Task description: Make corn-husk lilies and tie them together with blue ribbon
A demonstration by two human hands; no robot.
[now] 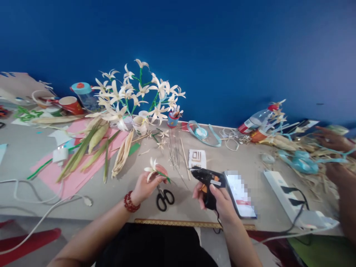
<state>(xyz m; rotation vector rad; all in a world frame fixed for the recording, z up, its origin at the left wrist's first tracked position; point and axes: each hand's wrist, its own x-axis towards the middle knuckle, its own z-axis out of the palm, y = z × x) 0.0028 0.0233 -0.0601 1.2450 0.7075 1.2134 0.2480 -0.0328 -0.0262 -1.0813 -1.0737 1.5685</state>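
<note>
My left hand pinches the green stem of a cream-coloured artificial flower, its petals pointing up and to the left. My right hand is wrapped round a black glue gun with an orange trigger, its nozzle aimed left, apart from the flower. Black-handled scissors lie on the table just below my left hand. Beside the glue gun, a phone with a lit screen lies flat. Beyond my hands stands a large bunch of similar cream flowers on green stems.
Dried husks and pink paper cover the left. A power strip with plugged-in cables lies at the right, near a plastic bottle and blue ribbon. Another person's hand reaches in at the far right.
</note>
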